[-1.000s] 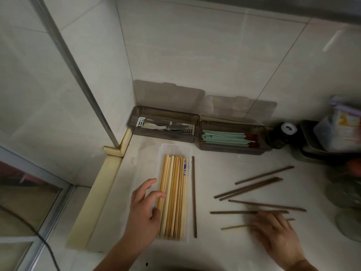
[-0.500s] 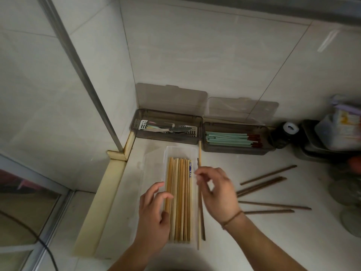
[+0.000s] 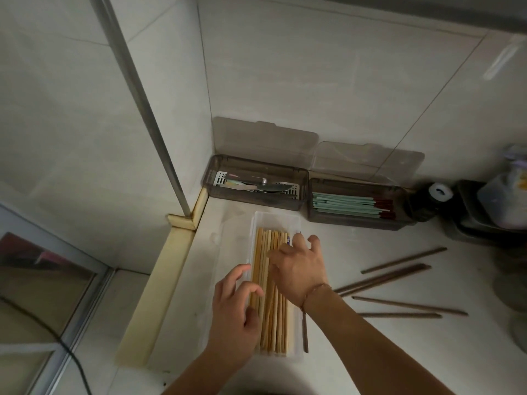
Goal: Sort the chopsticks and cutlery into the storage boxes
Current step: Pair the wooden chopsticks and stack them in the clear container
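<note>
A clear storage box (image 3: 275,215) lies lengthwise on the white counter and holds several light bamboo chopsticks (image 3: 271,323). My left hand (image 3: 235,315) rests at the box's left side, its relaxed fingers touching the outer chopsticks. My right hand (image 3: 299,266) lies over the box's far half with fingers spread on the chopsticks, holding nothing. One dark chopstick (image 3: 305,334) lies along the box's right side. Several more dark chopsticks (image 3: 399,305) are scattered to the right. At the back stand a grey box with cutlery (image 3: 256,163) and a grey box with green chopsticks (image 3: 356,225), both with their lids open.
A black bottle (image 3: 427,206) and a dark tray with a plastic bag (image 3: 482,223) stand at the back right. Tiled walls close the corner, with a metal pole (image 3: 142,104) on the left. A beige ledge (image 3: 159,295) bounds the counter's left edge.
My right hand left the scattered dark chopsticks, came over to the clear box with a light chopstick, and now lies spread on the bundle. My left hand slid slightly along the box's left side.
</note>
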Demonstrator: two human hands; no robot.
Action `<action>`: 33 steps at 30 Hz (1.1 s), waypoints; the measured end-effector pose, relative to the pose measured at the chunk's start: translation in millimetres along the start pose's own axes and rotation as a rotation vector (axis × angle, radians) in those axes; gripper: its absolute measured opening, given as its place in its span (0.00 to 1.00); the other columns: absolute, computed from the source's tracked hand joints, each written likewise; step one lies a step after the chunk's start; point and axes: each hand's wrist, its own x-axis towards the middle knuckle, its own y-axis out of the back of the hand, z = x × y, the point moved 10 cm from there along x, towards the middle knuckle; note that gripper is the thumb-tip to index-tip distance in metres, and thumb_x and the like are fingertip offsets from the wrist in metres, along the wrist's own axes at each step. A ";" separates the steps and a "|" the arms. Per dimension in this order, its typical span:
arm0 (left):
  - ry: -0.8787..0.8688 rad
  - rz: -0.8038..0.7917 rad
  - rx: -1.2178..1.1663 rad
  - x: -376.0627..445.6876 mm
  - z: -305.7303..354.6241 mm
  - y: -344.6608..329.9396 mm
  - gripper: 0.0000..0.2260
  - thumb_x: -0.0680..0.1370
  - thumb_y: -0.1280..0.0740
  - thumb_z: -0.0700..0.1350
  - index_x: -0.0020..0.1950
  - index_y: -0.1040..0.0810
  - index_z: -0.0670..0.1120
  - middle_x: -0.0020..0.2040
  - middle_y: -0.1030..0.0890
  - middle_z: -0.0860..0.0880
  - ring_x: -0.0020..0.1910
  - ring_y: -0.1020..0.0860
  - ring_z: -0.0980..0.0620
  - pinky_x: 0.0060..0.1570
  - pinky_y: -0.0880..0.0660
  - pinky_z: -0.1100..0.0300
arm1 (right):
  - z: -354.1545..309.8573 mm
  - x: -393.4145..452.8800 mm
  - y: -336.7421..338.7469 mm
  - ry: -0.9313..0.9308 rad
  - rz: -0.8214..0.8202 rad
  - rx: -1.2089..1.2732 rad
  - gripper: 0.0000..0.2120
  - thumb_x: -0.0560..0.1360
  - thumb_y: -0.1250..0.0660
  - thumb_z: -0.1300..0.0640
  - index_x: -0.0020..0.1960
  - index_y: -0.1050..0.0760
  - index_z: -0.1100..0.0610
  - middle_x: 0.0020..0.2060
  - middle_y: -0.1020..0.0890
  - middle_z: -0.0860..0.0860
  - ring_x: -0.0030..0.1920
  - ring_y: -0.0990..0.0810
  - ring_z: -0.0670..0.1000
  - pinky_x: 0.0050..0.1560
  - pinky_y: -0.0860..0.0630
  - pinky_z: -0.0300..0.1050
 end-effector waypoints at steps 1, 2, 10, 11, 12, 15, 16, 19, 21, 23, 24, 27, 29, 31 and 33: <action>-0.001 0.000 -0.005 0.3 0.8 0.5 0.22 0.67 0.36 0.30 0.48 0.28 0.57 0.69 0.38 0.65 0.70 0.39 0.58 0.62 0.40 0.64 | 4.4 -5.3 7.3 -0.007 0.108 0.105 0.09 0.74 0.37 0.49 0.51 0.21 0.47 0.45 0.18 0.45 0.53 0.27 0.54 0.58 0.34 0.57; 0.000 0.000 -0.006 0.6 1.6 0.6 0.23 0.67 0.36 0.29 0.48 0.28 0.57 0.69 0.38 0.65 0.70 0.39 0.58 0.62 0.40 0.65 | 12.9 -15.8 15.9 -0.024 0.244 0.250 0.09 0.74 0.37 0.50 0.51 0.20 0.49 0.46 0.19 0.45 0.53 0.26 0.52 0.57 0.32 0.53; 0.044 -0.025 0.000 1.1 -2.3 -2.6 0.26 0.67 0.35 0.28 0.46 0.29 0.61 0.69 0.41 0.69 0.72 0.43 0.60 0.63 0.40 0.64 | 62.5 -106.6 -48.5 -0.421 -0.177 0.197 0.12 0.76 0.42 0.40 0.48 0.29 0.47 0.36 0.19 0.46 0.36 0.18 0.49 0.31 0.29 0.39; 0.044 -0.026 0.001 1.3 -2.3 -3.1 0.26 0.67 0.35 0.28 0.46 0.29 0.61 0.69 0.41 0.69 0.72 0.43 0.61 0.63 0.39 0.63 | 60.3 -110.4 -57.5 -0.426 -0.264 0.170 0.15 0.77 0.46 0.37 0.50 0.30 0.46 0.41 0.18 0.45 0.40 0.18 0.48 0.36 0.26 0.41; 0.045 -0.026 0.002 1.5 -2.4 -3.5 0.26 0.67 0.35 0.28 0.47 0.29 0.61 0.69 0.41 0.68 0.72 0.43 0.61 0.63 0.39 0.62 | 58.6 -110.6 -60.2 -0.432 -0.297 0.161 0.17 0.77 0.49 0.36 0.52 0.30 0.47 0.43 0.19 0.46 0.43 0.18 0.49 0.39 0.25 0.41; 0.051 -0.033 0.012 1.6 -3.7 -3.9 0.27 0.66 0.35 0.28 0.47 0.29 0.62 0.69 0.42 0.69 0.71 0.43 0.61 0.62 0.39 0.60 | 51.6 -104.3 -60.7 -0.436 -0.330 0.179 0.16 0.79 0.51 0.41 0.52 0.30 0.49 0.44 0.19 0.47 0.44 0.18 0.50 0.40 0.26 0.42; 0.052 -0.039 0.020 1.8 -3.8 -4.2 0.26 0.66 0.34 0.28 0.47 0.29 0.61 0.69 0.42 0.69 0.71 0.43 0.62 0.62 0.39 0.60 | 49.2 -101.6 -59.6 -0.424 -0.340 0.191 0.15 0.80 0.50 0.42 0.52 0.30 0.50 0.44 0.19 0.47 0.44 0.19 0.50 0.40 0.27 0.43; 0.062 -0.049 0.029 2.3 -3.7 -5.0 0.25 0.66 0.34 0.29 0.46 0.28 0.60 0.69 0.43 0.71 0.71 0.45 0.64 0.61 0.39 0.60 | 49.4 -97.2 -62.8 -0.405 -0.379 0.261 0.12 0.79 0.48 0.46 0.51 0.29 0.51 0.44 0.19 0.48 0.44 0.19 0.51 0.40 0.28 0.43; 0.074 -0.037 0.021 2.3 -3.9 -3.5 0.25 0.66 0.34 0.29 0.46 0.29 0.60 0.68 0.42 0.71 0.71 0.44 0.64 0.63 0.38 0.59 | 58.0 -98.9 -62.9 -0.491 -0.366 0.392 0.11 0.77 0.44 0.47 0.47 0.26 0.51 0.41 0.20 0.48 0.42 0.21 0.50 0.40 0.26 0.42; 0.079 -0.020 0.005 2.3 -4.3 -1.6 0.27 0.66 0.34 0.28 0.47 0.30 0.62 0.68 0.40 0.70 0.71 0.42 0.61 0.64 0.37 0.57 | 68.2 -104.3 -57.6 -0.624 -0.285 0.622 0.09 0.75 0.39 0.50 0.39 0.25 0.51 0.34 0.21 0.47 0.35 0.23 0.47 0.36 0.24 0.41; 0.075 -0.011 -0.007 2.5 -3.6 -0.7 0.28 0.65 0.34 0.28 0.47 0.30 0.63 0.68 0.40 0.70 0.71 0.40 0.59 0.64 0.36 0.55 | 73.6 -107.3 -51.9 -0.674 -0.216 0.735 0.09 0.75 0.36 0.52 0.37 0.25 0.52 0.31 0.21 0.47 0.32 0.23 0.46 0.34 0.24 0.40; 0.064 0.020 -0.038 1.9 1.1 -0.9 0.28 0.65 0.36 0.31 0.49 0.31 0.65 0.67 0.38 0.68 0.70 0.38 0.56 0.65 0.36 0.53 | 78.9 -112.6 -23.6 -0.707 -0.038 0.950 0.07 0.75 0.33 0.56 0.38 0.25 0.51 0.28 0.19 0.48 0.29 0.22 0.45 0.33 0.25 0.37; 0.079 0.043 -0.059 1.1 3.2 -2.6 0.25 0.65 0.38 0.34 0.49 0.31 0.65 0.67 0.37 0.67 0.70 0.38 0.56 0.66 0.36 0.52 | 68.5 -109.3 -5.4 -0.662 0.012 1.114 0.07 0.75 0.33 0.59 0.48 0.28 0.49 0.31 0.17 0.47 0.28 0.21 0.47 0.30 0.24 0.38; 0.078 0.072 -0.097 0.9 4.6 -3.4 0.23 0.66 0.40 0.36 0.50 0.31 0.64 0.67 0.36 0.65 0.70 0.37 0.56 0.67 0.37 0.51 | 51.0 -101.8 7.5 -0.559 0.020 1.212 0.13 0.76 0.35 0.63 0.54 0.31 0.47 0.32 0.17 0.51 0.26 0.21 0.50 0.26 0.26 0.37; 0.079 0.090 -0.130 0.6 4.4 -4.1 0.21 0.67 0.40 0.37 0.51 0.30 0.62 0.66 0.35 0.65 0.70 0.37 0.57 0.67 0.37 0.51 | 33.6 -92.4 16.3 -0.421 0.023 1.124 0.12 0.77 0.36 0.64 0.53 0.27 0.48 0.28 0.19 0.50 0.25 0.22 0.48 0.27 0.25 0.36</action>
